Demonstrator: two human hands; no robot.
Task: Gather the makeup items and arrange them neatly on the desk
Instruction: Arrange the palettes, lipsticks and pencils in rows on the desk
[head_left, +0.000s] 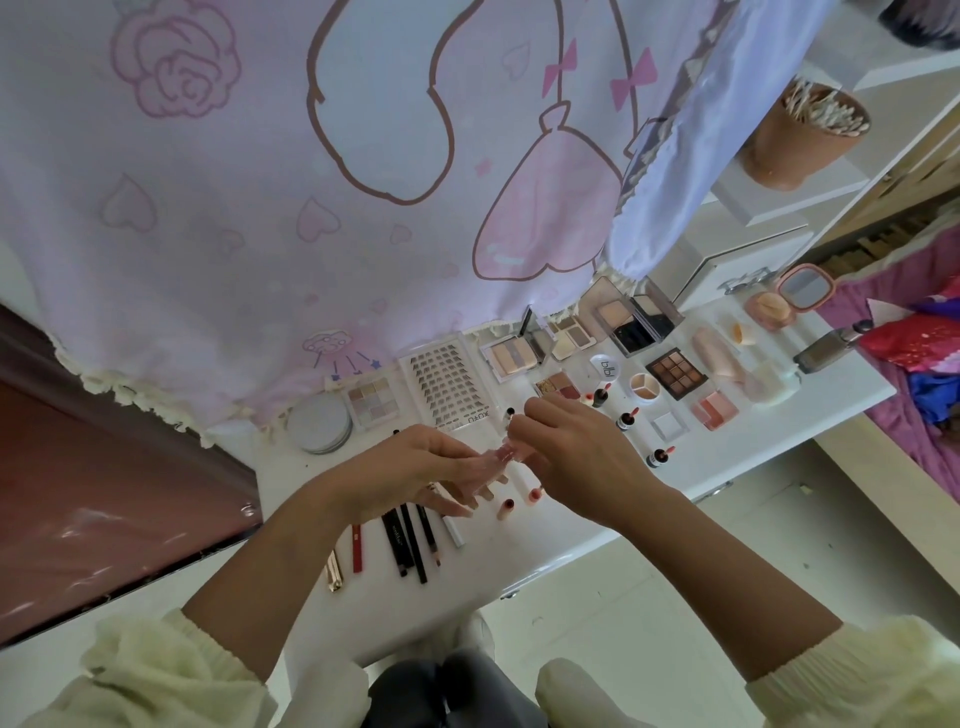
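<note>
Cream sleeves (171, 670) reached over the tabletop (550, 540), and both hands met at a pink gloss tube (506, 456).

At the left lay a round tin (319, 423) and a row of pencils (410, 540), partly under the left hand (426, 478). Its fingers lay fairly straight against the tube's lower end, so its grip was apart. The tube was held near the middle of the tabletop, in front of the lash tray (449, 389) and beyond two lip tubes (506, 506). The right hand (576, 457) had its grip pinched on the tube near the capped top. The tube looked light, stiff and slick, and likely to roll, so it was probably best held across the barrel and laid flat beside the lip tubes. Further right stood small bottles (626, 418) and a brown palette (675, 373).
</note>
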